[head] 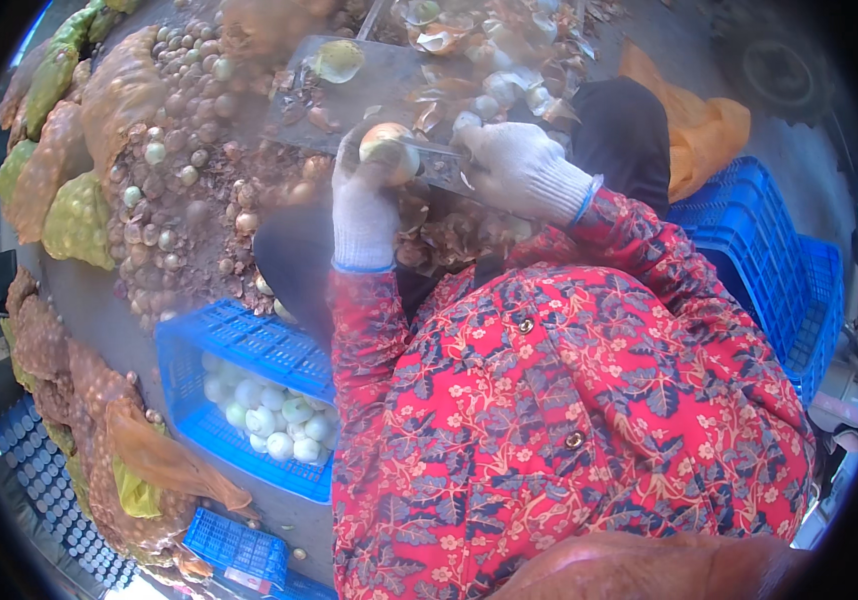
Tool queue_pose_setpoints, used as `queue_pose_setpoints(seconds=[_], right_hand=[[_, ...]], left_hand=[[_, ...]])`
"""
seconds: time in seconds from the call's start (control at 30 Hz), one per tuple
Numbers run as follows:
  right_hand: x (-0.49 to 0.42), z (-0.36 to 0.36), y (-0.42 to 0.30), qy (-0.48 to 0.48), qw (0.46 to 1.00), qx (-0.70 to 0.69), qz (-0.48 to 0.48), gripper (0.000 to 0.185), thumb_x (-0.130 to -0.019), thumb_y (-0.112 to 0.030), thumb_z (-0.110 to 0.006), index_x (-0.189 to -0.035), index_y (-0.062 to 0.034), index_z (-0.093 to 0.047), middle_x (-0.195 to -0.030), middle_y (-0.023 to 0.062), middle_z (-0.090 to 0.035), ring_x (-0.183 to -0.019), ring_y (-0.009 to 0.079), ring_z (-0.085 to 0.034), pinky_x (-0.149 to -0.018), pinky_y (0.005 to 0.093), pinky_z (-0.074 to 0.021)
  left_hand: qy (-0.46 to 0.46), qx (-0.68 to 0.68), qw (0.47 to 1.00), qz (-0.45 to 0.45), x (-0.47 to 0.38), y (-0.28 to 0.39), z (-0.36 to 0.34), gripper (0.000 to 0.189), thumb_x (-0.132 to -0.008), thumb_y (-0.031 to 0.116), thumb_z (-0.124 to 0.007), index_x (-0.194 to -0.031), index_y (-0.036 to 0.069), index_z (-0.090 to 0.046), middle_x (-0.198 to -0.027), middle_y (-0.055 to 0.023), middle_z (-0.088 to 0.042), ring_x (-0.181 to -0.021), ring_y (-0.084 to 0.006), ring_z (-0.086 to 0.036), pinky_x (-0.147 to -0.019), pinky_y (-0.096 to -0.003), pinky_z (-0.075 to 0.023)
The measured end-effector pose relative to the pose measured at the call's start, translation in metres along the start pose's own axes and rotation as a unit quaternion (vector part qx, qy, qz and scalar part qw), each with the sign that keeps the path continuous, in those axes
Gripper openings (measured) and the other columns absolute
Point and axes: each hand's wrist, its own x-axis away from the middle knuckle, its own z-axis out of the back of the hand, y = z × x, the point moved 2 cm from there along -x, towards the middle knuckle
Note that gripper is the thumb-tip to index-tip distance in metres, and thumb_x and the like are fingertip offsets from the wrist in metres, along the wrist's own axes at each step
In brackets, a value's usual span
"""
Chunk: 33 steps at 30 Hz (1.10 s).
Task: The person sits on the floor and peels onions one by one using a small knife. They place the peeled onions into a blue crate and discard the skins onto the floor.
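Observation:
My left hand (365,202), in a white knitted glove, holds a partly peeled onion (390,154) above the edge of a dark board (376,90). In my right hand (522,169), gloved alike, is a knife (432,147) whose narrow blade reaches left to the onion. Whether the blade cuts into it I cannot tell. A pale onion piece (338,61) lies on the board's upper left, with loose onion skins (504,82) heaped to the right.
A blue plastic crate (249,476) of peeled onions (279,420) stands at lower left. Unpeeled onions (203,105) are spread beyond it, beside filled mesh sacks (61,150). Blue crates (751,247) and an orange mesh sack (699,142) are at the right.

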Motion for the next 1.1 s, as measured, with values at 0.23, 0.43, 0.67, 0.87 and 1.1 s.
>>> queue_pose_setpoints(seconds=[0.23, 0.43, 0.67, 0.87, 1.1], right_hand=[[0.002, -0.021, 0.005, -0.139, 0.856, -0.467, -0.172, 0.022, -0.093, -0.024, -0.067, -0.102, -0.0047, -0.071, -0.072, 0.0077, -0.069, -0.053, 0.0185, -0.065, -0.046, 0.0330, -0.0492], [-0.006, -0.012, 0.039, 0.037, 0.774, -0.586, -0.234, 0.019, -0.098, -0.019, -0.066, -0.104, -0.0010, -0.066, -0.068, 0.0082, -0.066, -0.042, 0.0162, -0.056, -0.038, 0.0341, -0.0443], [-0.009, -0.014, 0.012, 0.071, 0.934, -0.349, 0.031, 0.033, -0.096, -0.034, -0.070, -0.106, -0.0031, -0.077, -0.081, 0.0124, -0.074, -0.060, 0.0161, -0.069, -0.054, 0.0338, -0.0551], [-0.016, -0.014, 0.005, -0.011, 0.889, -0.438, -0.132, 0.043, -0.094, -0.041, -0.070, -0.113, -0.0027, -0.073, -0.079, 0.0096, -0.071, -0.055, 0.0152, -0.066, -0.049, 0.0302, -0.0529], [-0.020, -0.028, 0.022, 0.001, 0.899, -0.420, -0.122, 0.048, -0.095, -0.046, -0.069, -0.110, -0.0004, -0.071, -0.076, 0.0083, -0.069, -0.053, 0.0152, -0.064, -0.046, 0.0303, -0.0503]], left_hand=[[-0.042, 0.010, 0.997, -0.065, -0.001, -0.003, -0.005, 0.071, -0.078, 0.000, -0.072, -0.145, 0.002, -0.049, -0.130, -0.0179, -0.063, -0.116, -0.0299, -0.065, -0.100, -0.0448, -0.0562], [-0.062, 0.011, 0.994, -0.086, 0.005, -0.002, -0.004, 0.091, -0.069, -0.008, -0.071, -0.153, 0.004, -0.038, -0.138, -0.0172, -0.059, -0.123, -0.0304, -0.062, -0.100, -0.0413, -0.0561], [0.065, -0.232, 0.961, -0.133, -0.001, -0.009, -0.021, 0.083, -0.069, -0.005, -0.080, -0.144, 0.005, -0.049, -0.130, -0.0144, -0.061, -0.114, -0.0293, -0.066, -0.092, -0.0381, -0.0580], [-0.033, -0.509, 0.799, -0.320, 0.010, -0.006, -0.038, 0.091, -0.064, 0.004, -0.092, -0.144, 0.000, -0.048, -0.135, -0.0139, -0.058, -0.122, -0.0239, -0.061, -0.108, -0.0370, -0.0497], [0.019, -0.419, 0.888, -0.192, 0.003, -0.024, -0.027, 0.078, -0.072, 0.006, -0.087, -0.142, 0.001, -0.052, -0.121, -0.0184, -0.066, -0.110, -0.0260, -0.068, -0.093, -0.0382, -0.0580]])
